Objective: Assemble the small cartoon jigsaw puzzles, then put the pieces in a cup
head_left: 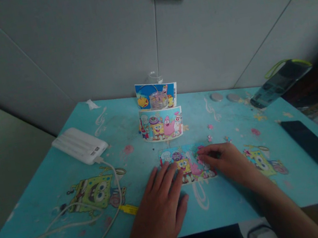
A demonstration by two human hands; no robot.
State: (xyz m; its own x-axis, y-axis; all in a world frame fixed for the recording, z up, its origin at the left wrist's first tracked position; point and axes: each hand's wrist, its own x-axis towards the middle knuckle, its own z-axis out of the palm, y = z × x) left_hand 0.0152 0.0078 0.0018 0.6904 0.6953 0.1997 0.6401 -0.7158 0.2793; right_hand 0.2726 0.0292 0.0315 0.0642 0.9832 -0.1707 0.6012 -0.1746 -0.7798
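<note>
The left hand [162,199] lies open-fingered at the SpongeBob jigsaw puzzle [187,171] while the right hand [228,160] pinches, apparently, a jigsaw piece [197,158].

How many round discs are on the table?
2: the left disc lies near the back edge of the table; the right disc is beside it, nearer the bottle. Any behind the bottle could be hidden.

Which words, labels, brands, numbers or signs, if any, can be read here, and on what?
No text can be read.
White power bank: dark printed label, too small to read.
Yellow strip: faint dark marks, too blurred to read.
Blue picture card: barcode-like patch near its right edge, too small to read.
</note>
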